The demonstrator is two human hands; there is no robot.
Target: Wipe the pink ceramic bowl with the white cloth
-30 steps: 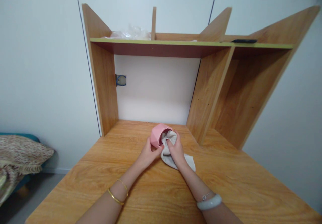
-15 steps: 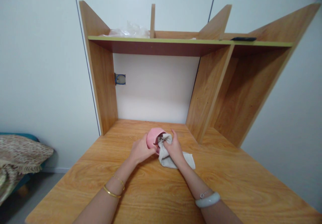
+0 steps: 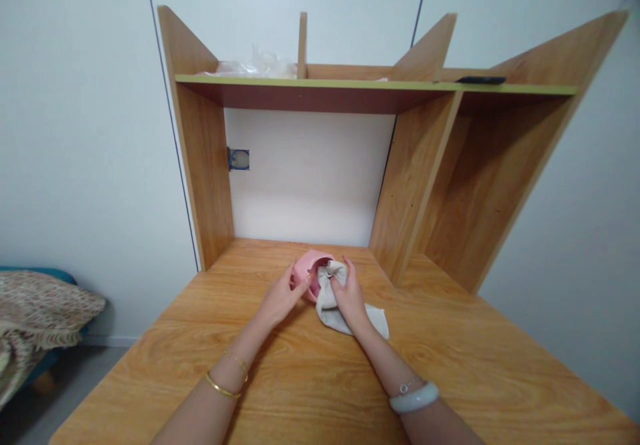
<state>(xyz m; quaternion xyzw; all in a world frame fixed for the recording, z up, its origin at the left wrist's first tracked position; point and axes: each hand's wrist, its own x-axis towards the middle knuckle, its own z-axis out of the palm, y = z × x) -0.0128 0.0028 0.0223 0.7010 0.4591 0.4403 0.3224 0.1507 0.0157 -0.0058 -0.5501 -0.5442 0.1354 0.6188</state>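
Observation:
A pink rounded container (image 3: 306, 266), hollow with a dark opening, is tilted on its side just above the desk, its mouth turned to the right. My left hand (image 3: 284, 296) is closed around its left side, thumb at the rim. In my right hand (image 3: 350, 296) a light grey cloth (image 3: 330, 302) is bunched between thumb and fingers, right at the container's opening. The cloth's loose end hangs down to the right, onto the wooden desk (image 3: 310, 378). What lies deeper inside the container is hidden.
A wooden hutch (image 3: 205, 178) stands at the back of the desk. On its upper shelf lie a clear plastic bag (image 3: 260, 64) and a flat black object (image 3: 481, 80). An uncovered wall box (image 3: 239, 159) shows at the back. At left is a seat with a patterned blanket (image 3: 45, 302).
The container has turned slightly, showing more of its opening. My right hand and the cloth have drawn a little to the right, out from the mouth. My left thumb has shifted up along the rim.

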